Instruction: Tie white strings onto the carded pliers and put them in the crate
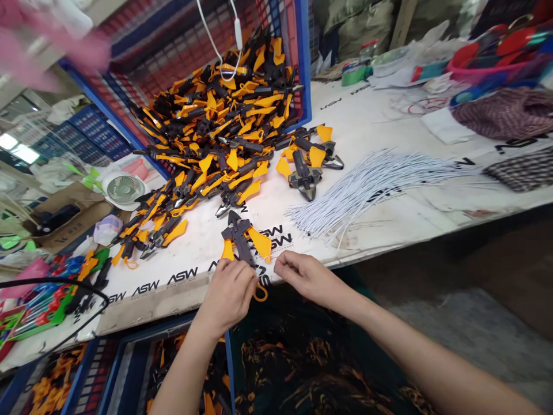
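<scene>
1. The black-and-orange piece lies at the near edge of the table, its dark point aimed away from the person, its tail end turned toward the body, probably so that this end is easy to reach
2. The left hand is clamped on that tail end, fingers curled over it, which likely steadies the piece; an orange loop sticks out beside these fingers, past the table edge
3. The right hand is apart from the left, thumb and fingers drawn together just beside the right-hand orange wing; whether something thin is pinched there, I cannot tell
4. A fan of white ties is spread beyond the right hand, with its near ends toward the person, presumably for picking one at a time
5. A few finished-looking pieces sit between the ties and the blue-rimmed basket, which is tipped so that its heap spills onto the table, seemingly to keep stock within reach
6. That spill crowds the left and far side; a white cord hangs before the basket, and a checked cloth lies by the far ends of the ties
</scene>
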The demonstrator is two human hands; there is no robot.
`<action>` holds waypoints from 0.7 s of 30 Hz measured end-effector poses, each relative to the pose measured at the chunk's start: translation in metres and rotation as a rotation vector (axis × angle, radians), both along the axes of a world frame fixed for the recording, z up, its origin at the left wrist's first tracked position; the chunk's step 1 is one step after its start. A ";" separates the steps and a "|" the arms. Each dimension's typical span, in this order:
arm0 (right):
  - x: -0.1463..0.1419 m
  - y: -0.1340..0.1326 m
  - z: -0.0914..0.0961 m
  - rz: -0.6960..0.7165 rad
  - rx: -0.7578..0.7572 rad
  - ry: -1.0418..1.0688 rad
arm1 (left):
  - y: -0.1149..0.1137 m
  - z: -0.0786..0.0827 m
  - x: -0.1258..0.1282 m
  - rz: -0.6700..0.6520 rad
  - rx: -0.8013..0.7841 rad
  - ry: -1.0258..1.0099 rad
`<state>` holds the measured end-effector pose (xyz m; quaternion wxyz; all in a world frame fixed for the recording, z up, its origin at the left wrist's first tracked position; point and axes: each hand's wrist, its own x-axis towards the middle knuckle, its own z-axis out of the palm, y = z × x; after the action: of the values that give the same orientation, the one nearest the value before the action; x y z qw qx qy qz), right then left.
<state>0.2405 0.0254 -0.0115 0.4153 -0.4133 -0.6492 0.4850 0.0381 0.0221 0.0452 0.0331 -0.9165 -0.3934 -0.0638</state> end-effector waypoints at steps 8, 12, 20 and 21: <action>0.001 -0.007 0.000 0.031 0.034 -0.035 | 0.013 -0.010 -0.006 0.081 -0.156 -0.265; 0.036 -0.003 0.003 -0.087 0.122 -0.124 | 0.026 -0.022 -0.005 0.301 -0.148 -0.435; 0.137 0.022 -0.014 -0.272 0.238 -0.697 | 0.023 -0.041 0.024 0.781 0.014 -0.189; 0.142 0.025 -0.017 -0.239 0.253 -0.699 | 0.023 -0.041 0.025 0.791 0.001 -0.176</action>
<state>0.3823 0.0505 -0.0285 0.2704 -0.5719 -0.7534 0.1795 0.0629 0.0454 0.0042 0.0215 -0.6854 -0.7171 -0.1245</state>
